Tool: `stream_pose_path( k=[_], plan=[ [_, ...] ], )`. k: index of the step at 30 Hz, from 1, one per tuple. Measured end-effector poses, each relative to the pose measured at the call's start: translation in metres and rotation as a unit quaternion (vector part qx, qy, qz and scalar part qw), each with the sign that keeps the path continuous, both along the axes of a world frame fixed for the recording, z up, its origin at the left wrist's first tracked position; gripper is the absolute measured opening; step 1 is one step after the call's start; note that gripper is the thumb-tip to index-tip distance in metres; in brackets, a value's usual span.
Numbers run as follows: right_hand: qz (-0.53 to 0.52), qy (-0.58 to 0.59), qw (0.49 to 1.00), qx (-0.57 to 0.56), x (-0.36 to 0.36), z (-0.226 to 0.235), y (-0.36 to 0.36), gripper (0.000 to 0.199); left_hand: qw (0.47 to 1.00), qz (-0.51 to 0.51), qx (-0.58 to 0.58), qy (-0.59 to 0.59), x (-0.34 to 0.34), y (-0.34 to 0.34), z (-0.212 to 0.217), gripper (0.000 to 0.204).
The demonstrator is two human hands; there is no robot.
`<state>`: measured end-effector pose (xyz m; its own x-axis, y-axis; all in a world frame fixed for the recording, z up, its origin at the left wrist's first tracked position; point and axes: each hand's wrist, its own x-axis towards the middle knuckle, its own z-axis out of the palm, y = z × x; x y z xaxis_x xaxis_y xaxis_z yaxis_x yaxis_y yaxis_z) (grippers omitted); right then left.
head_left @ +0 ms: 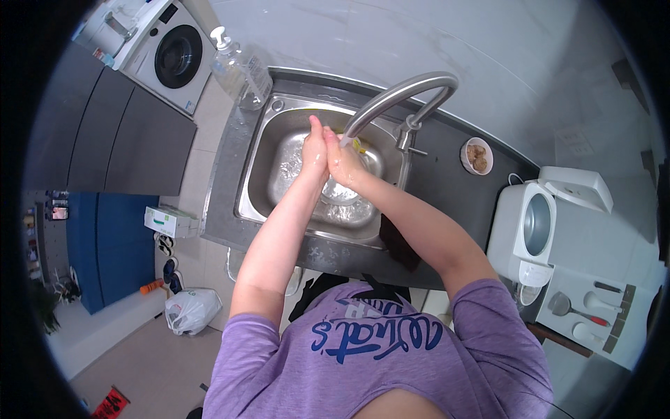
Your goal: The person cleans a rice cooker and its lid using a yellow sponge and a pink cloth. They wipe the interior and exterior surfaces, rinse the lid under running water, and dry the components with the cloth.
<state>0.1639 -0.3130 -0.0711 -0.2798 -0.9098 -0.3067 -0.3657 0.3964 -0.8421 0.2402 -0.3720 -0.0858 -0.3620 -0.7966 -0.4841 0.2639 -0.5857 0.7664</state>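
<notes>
The left hand (315, 150) and the right hand (342, 162) are pressed together palm to palm over the middle of the steel sink (259, 183), with their fingers stretched out flat against each other and holding nothing. They sit right under the mouth of the curved metal tap (401, 94); water seems to be running over them, though the stream is hard to make out against the shiny basin. The sink floor around the drain looks wet and rippled. Something yellow shows just behind the hands, too hidden to tell what it is.

The sink is set in a dark counter (453, 188). At its far left corner stands a clear pump bottle (241, 70) of soap. To the right of the tap, a small bowl (477, 156) with brown food rests on the counter, well apart from the hands. Further right stands a white appliance (534, 227) with a round opening, and beside it a tray with a few utensils (583, 307). A dark cloth (398, 244) hangs over the sink's front edge, near the right forearm.
</notes>
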Motion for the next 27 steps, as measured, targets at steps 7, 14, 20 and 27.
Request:
stream_pose_path(
  k=[7, 14, 20, 27],
  plan=[
    [0.059, 0.213, 0.975, 0.029, -0.023, 0.025, 0.007, 0.062, 0.968, -0.123, 0.142, 0.167, 0.025, -0.001, -0.011, 0.051],
    [0.061, 0.161, 0.935, -0.310, -0.041, 0.011, 0.036, 0.032, 0.939, -0.198, 0.177, 0.219, 0.023, 0.007, -0.032, 0.039],
    [-0.159, 0.133, 0.970, -0.127, -0.096, -0.006, 0.091, 0.026, 0.921, -0.187, 0.147, 0.309, 0.012, -0.002, -0.032, 0.036],
    [-0.212, 0.285, 0.934, -0.036, -0.155, -0.035, 0.119, 0.022, 0.963, -0.183, 0.077, 0.179, -0.001, 0.010, -0.028, 0.030]
  ],
)
